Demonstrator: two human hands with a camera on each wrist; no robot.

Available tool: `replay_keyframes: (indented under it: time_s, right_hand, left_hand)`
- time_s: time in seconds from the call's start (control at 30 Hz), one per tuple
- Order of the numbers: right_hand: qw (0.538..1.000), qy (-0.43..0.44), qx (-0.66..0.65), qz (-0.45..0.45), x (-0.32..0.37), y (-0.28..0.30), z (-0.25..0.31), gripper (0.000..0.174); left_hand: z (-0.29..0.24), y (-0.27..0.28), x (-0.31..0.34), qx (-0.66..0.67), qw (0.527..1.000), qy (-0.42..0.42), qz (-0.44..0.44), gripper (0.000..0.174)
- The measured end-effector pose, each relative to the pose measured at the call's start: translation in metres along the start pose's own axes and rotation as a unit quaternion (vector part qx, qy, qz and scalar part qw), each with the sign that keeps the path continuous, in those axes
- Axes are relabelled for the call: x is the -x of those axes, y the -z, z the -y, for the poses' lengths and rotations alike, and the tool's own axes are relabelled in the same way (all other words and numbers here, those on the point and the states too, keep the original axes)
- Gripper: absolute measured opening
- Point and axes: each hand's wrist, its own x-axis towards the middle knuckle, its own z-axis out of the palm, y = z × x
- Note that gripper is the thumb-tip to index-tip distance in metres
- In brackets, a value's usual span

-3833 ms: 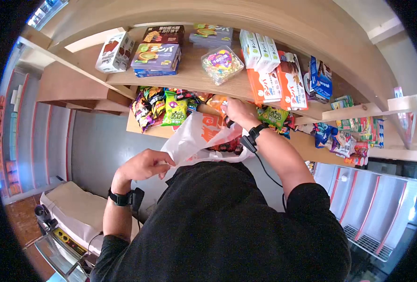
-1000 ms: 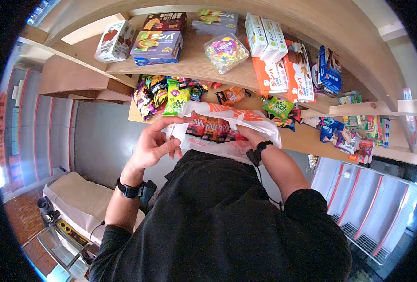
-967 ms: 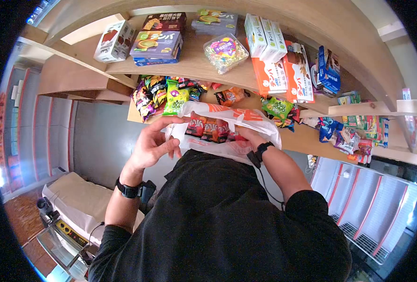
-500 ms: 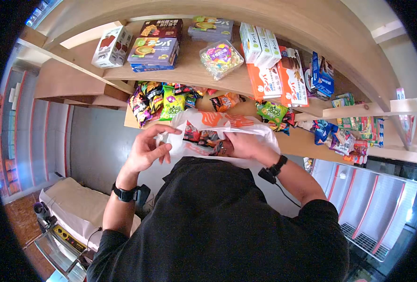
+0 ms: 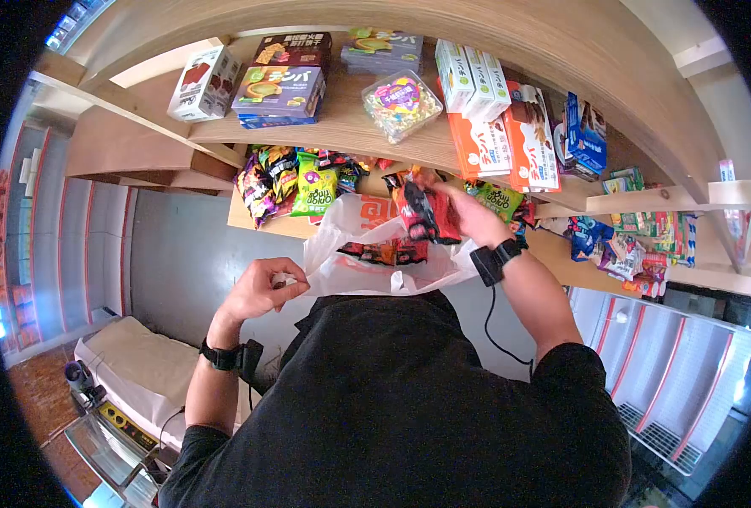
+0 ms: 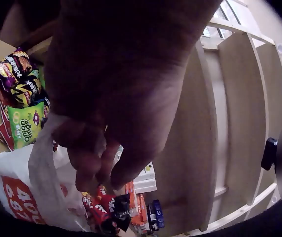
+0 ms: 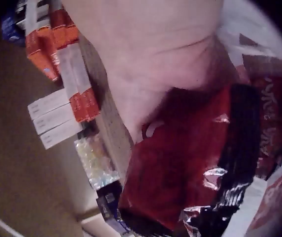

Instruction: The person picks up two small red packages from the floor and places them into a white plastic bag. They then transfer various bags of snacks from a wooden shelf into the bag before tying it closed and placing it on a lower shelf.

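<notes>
My left hand pinches the left edge of a white plastic carrier bag with orange print, its mouth spread wide. Over that mouth my right hand grips red-and-black snack packets. In the right wrist view a shiny red packet with a dark end fills the space below the palm. More dark red packets lie inside the carrier bag. The left wrist view has the hand's fingers curled at the bag's edge, with red packets beyond.
A wooden shelf above the hands bears biscuit boxes, a clear tub of sweets and orange-and-white boxes. On the lower shelf are green snack bags and other colourful packets. Wire racks stand at right.
My right hand has come up out of the carrier bag, lifting red-and-black packets. The bag's mouth now gapes wider, and my left hand has dropped slightly, its fingers more closed on the edge.
</notes>
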Motion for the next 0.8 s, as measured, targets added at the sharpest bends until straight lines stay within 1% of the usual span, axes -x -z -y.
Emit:
replay_keyframes:
  time_s: [0.07,0.1,0.13,0.23,0.27,0.3,0.37,0.4,0.5,0.6,0.63,0.7,0.73,0.77,0.8]
  right_hand:
    - [0.992,0.045,-0.032,-0.113,-0.026,0.02,-0.001,0.037]
    - [0.982,0.067,-0.048,-0.169,-0.034,0.019,-0.002,0.039]
    - [0.985,0.109,-0.077,-0.111,-0.038,0.018,-0.006,0.04]
    - [0.96,0.203,-0.072,-0.179,-0.063,0.023,-0.014,0.036]
    - [0.949,0.238,-0.088,-0.186,-0.08,0.049,-0.021,0.03]
    - [0.936,0.269,-0.087,-0.208,-0.091,0.062,-0.024,0.028]
    - [0.906,0.328,-0.085,-0.252,-0.104,0.074,-0.027,0.026]
    - [0.916,0.285,-0.11,-0.261,-0.102,0.077,-0.025,0.022]
    - [0.898,0.3,-0.126,-0.296,-0.104,0.099,-0.031,0.022]
    - [0.893,0.303,-0.007,-0.334,-0.099,0.1,-0.039,0.023]
    - [0.896,0.311,0.054,-0.313,-0.089,0.081,-0.041,0.023]
    - [0.892,0.32,0.176,-0.268,-0.053,0.015,-0.044,0.025]
    - [0.864,0.312,0.318,-0.234,-0.038,0.003,-0.047,0.025]
    - [0.884,0.233,0.368,-0.173,-0.024,-0.008,-0.049,0.025]
    - [0.892,0.152,0.413,-0.108,-0.012,-0.018,-0.051,0.026]
  left_hand:
    - [-0.003,-0.001,0.001,0.009,1.0,-0.006,-0.005,0.012]
    - [-0.011,-0.004,0.003,0.013,1.0,-0.011,-0.007,0.013]
    - [-0.014,-0.005,0.005,0.018,1.0,-0.017,-0.009,0.013]
    - [-0.003,-0.009,0.004,0.035,0.999,-0.026,-0.009,0.014]
    - [-0.003,-0.009,0.005,0.035,0.999,-0.027,-0.01,0.014]
    - [-0.005,-0.009,0.006,0.036,0.999,-0.03,-0.011,0.014]
    - [-0.007,-0.007,0.007,0.038,0.999,-0.035,-0.015,0.015]
    - [-0.008,-0.007,0.008,0.041,0.998,-0.039,-0.017,0.016]
    - [-0.011,-0.007,0.007,0.06,0.996,-0.058,-0.021,0.017]
    - [-0.009,-0.007,0.002,0.101,0.992,-0.074,-0.018,0.022]
    - [-0.009,-0.006,0.0,0.117,0.99,-0.077,-0.016,0.024]
    - [-0.019,-0.005,-0.004,0.178,0.976,-0.124,-0.035,0.032]
    - [-0.025,-0.006,-0.006,0.208,0.966,-0.145,-0.045,0.036]
    - [-0.03,-0.006,-0.011,0.218,0.96,-0.166,-0.055,0.04]
    - [-0.035,-0.007,-0.016,0.228,0.953,-0.186,-0.065,0.045]
